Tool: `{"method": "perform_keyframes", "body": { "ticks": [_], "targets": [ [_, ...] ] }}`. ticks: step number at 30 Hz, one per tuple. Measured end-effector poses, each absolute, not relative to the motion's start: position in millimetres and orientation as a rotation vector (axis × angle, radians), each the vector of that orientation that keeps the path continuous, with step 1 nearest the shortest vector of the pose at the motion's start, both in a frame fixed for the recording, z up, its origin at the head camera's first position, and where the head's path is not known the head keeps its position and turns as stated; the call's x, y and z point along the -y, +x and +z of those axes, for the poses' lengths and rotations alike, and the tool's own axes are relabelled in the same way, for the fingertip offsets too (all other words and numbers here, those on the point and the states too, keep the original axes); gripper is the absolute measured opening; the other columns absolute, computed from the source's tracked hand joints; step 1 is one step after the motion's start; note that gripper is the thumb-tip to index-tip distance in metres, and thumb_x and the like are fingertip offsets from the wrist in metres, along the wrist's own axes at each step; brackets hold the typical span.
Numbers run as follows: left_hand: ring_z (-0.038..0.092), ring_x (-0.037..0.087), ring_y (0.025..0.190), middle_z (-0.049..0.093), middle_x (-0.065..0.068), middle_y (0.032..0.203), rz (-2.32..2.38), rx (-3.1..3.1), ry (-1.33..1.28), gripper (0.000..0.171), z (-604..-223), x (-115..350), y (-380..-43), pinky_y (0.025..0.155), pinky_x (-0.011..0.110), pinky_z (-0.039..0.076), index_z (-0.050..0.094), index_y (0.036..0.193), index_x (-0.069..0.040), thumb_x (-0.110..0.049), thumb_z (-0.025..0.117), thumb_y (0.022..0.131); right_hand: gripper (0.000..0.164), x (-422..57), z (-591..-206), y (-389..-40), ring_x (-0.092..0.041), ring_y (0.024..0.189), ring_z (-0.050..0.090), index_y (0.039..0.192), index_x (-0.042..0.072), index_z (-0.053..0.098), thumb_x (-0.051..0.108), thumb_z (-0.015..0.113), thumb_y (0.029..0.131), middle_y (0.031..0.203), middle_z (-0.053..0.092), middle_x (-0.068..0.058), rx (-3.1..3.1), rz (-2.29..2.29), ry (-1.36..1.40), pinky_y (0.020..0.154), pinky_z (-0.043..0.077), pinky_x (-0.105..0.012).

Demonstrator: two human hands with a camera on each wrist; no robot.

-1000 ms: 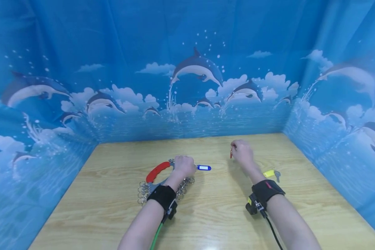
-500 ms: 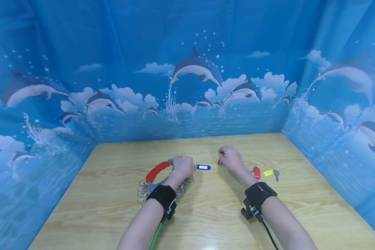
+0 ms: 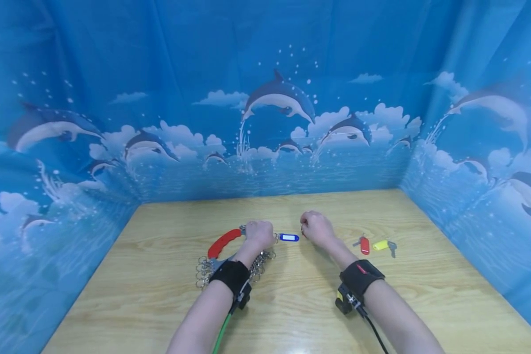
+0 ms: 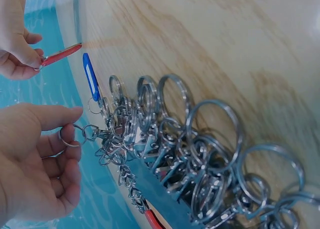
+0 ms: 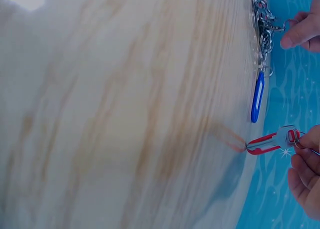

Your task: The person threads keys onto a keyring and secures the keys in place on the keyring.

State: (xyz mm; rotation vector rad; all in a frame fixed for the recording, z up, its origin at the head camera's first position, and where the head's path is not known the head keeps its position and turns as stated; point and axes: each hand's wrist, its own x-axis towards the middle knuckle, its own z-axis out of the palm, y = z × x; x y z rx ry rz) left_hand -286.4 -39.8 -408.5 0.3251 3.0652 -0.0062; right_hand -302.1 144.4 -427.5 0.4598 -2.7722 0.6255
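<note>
My left hand [image 3: 260, 235] pinches a small metal ring [image 4: 61, 136] between thumb and fingers. The ring is linked to a large key ring holder with a red grip [image 3: 223, 243] and several metal split rings [image 4: 172, 96] along its frame. A blue key tag [image 3: 289, 237] hangs off the holder's right side, lying on the table. To its right, my right hand [image 3: 318, 230] pinches the ring of a red key tag [image 4: 61, 55], held above the tabletop. A silver key [image 5: 270, 141] on that ring overlaps the tag in the right wrist view.
Another red key tag [image 3: 365, 246] with a key lies right of centre on the wooden table [image 3: 292, 305]. Beside it is a yellow key tag [image 3: 380, 245] with its key [image 3: 392, 249]. A blue dolphin-print curtain [image 3: 181, 162] encloses the table's back and sides.
My right hand has moved left and slightly nearer with the red key tag, close to the blue tag. This uncovers the other red tag on the table. My left hand stays put.
</note>
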Motion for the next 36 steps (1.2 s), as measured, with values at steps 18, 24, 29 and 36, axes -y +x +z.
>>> {"method": "perform_keyframes", "body": {
  "ticks": [18, 24, 29, 36],
  "targets": [
    [0.058, 0.022, 0.071, 0.059, 0.003, 0.071, 0.29, -3.035, 0.137, 0.03, -411.9, 44.4, -288.6, 0.064, 0.036, 0.046, 0.054, 0.058, -0.013, -0.029, 0.066, 0.08, 0.011, -129.7, -441.6, -297.3, -0.023, 0.078, 0.058, 0.085, 0.005, 0.064, 0.0, 0.062, 0.077, 0.082, 0.061, -0.007, 2.789, 0.699, 0.496, 0.071, 0.049, -0.036],
    [0.056, 0.024, 0.07, 0.055, 0.006, 0.07, 0.536, -2.962, 0.052, 0.03, -410.2, 46.8, -289.8, 0.062, 0.037, 0.046, 0.046, 0.056, -0.011, -0.018, 0.061, 0.081, 0.009, -123.1, -445.0, -295.3, -0.025, 0.08, 0.06, 0.086, 0.004, 0.065, 0.002, 0.063, 0.078, 0.084, 0.062, -0.008, 2.783, 0.682, 0.521, 0.073, 0.049, -0.037],
    [0.045, 0.021, 0.06, 0.042, 0.004, 0.061, 0.714, -2.891, 0.101, 0.033, -411.7, 47.9, -291.3, 0.058, 0.033, 0.038, 0.04, 0.054, -0.011, -0.015, 0.058, 0.082, 0.01, -118.1, -443.0, -295.0, -0.024, 0.083, 0.059, 0.088, 0.005, 0.065, 0.002, 0.063, 0.079, 0.086, 0.063, -0.008, 2.808, 0.728, 0.493, 0.075, 0.049, -0.037],
    [0.037, 0.016, 0.049, 0.037, 0.001, 0.054, 0.735, -2.912, 0.189, 0.04, -414.7, 47.3, -290.4, 0.052, 0.028, 0.035, 0.039, 0.051, -0.011, -0.018, 0.063, 0.082, 0.009, -111.7, -442.4, -295.0, -0.023, 0.082, 0.058, 0.087, 0.006, 0.066, 0.003, 0.064, 0.079, 0.085, 0.062, -0.006, 2.836, 0.721, 0.489, 0.074, 0.048, -0.037]
  ]
}}
